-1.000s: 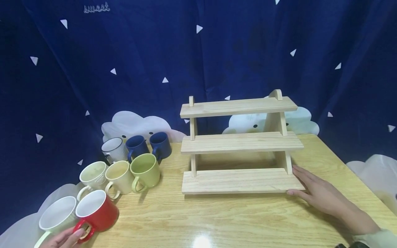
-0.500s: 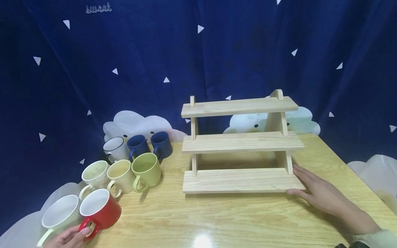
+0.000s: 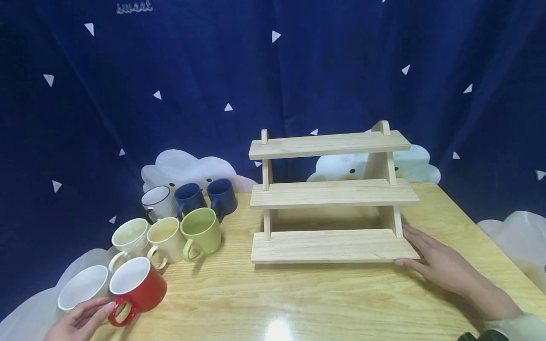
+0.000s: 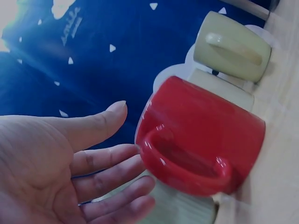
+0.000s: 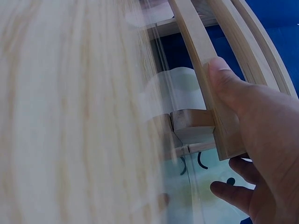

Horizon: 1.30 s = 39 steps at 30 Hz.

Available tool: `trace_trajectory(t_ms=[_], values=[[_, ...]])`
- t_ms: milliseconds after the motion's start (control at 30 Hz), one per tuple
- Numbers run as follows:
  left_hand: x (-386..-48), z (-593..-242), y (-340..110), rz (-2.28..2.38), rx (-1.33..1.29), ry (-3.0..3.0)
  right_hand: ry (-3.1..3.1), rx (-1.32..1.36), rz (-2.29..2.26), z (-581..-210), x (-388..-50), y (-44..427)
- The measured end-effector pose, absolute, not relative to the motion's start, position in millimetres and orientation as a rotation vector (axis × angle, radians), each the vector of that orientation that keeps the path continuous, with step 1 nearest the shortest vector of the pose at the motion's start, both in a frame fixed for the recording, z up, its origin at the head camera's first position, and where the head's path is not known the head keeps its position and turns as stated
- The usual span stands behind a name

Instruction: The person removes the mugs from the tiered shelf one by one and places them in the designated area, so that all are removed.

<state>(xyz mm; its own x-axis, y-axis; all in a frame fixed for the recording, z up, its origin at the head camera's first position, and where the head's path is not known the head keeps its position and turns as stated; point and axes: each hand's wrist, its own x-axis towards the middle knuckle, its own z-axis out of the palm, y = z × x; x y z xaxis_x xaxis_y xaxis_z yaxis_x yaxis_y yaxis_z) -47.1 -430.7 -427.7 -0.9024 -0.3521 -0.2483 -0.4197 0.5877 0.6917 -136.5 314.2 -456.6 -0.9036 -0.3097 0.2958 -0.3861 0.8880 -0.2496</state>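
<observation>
A glossy red mug [image 3: 142,289] stands upright at the near left of the table, its handle towards the person. Beside that handle is my left hand [image 3: 81,319], thumb spread from the fingers. In the left wrist view the palm is bare and the fingertips [image 4: 140,179] lie close to the mug; whether they touch it I cannot tell. My right hand [image 3: 443,265] grips the right end of a three-tier wooden shelf [image 3: 332,246] at its lowest board. In the right wrist view the thumb [image 5: 224,77] presses the board's front edge; the other fingers are partly hidden.
A pale green mug [image 3: 83,286] stands left of the red one. Behind are a cream mug [image 3: 130,237], a light yellow mug [image 3: 166,241], an olive-green mug [image 3: 202,232], a white mug [image 3: 159,203] and two navy mugs [image 3: 189,199]. A blue curtain [image 3: 196,71] hangs behind the table.
My left hand has let go of the red mug's handle and drawn back slightly to the left. The mug shifted a little to the right beforehand. The right hand stays on the shelf.
</observation>
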Motion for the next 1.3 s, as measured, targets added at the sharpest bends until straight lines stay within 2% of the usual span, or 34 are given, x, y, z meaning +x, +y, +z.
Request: trace_trajectory(t_ms=[200, 433, 667, 900, 1300], values=[[-47, -413, -420, 1.103, -0.737, 2.800, -2.802, 0.534, 0.443, -457, -135, 314], [-44, -399, -415, 1.047, -0.500, 3.048, -2.818, 0.525, 0.454, -456, -137, 315], [-57, -371, -391, 0.856, -0.512, 2.998, -2.816, 0.526, 0.443, -455, -138, 315], [-67, -352, -368, 0.742, -0.289, 3.070, -2.827, 0.540, 0.434, -457, -139, 313], [-87, -346, -328, 0.779, 0.137, 3.270, -2.836, 0.563, 0.427, -446, -136, 315]])
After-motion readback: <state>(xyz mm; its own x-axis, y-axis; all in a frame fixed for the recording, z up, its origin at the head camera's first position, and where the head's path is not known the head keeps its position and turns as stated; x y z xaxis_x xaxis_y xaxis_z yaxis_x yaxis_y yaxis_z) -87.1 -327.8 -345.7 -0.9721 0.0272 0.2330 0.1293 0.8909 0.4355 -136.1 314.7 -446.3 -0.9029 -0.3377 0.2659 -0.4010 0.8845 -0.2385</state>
